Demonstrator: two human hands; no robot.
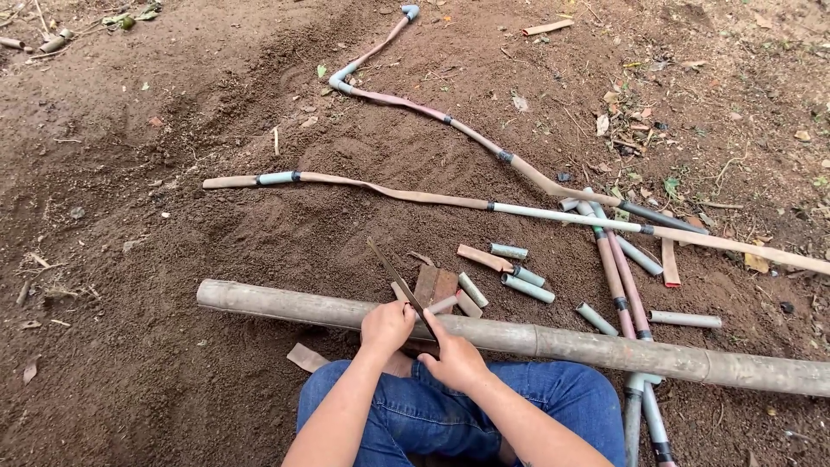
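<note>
I see my left grip (386, 326) closed around the blade (399, 283), right grip (456, 359) pinching it too, above the bamboo pole (553, 339).

blade (391, 272) – thin, dark, tilted | bamboo pole (605, 346) – long, lying across knees

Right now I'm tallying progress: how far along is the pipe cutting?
Done: several short cut pieces lie on the soil. In hand: both hands, left hand and right hand, work a blade at the bamboo pole. Left: long jointed pipes remain whole.
</note>
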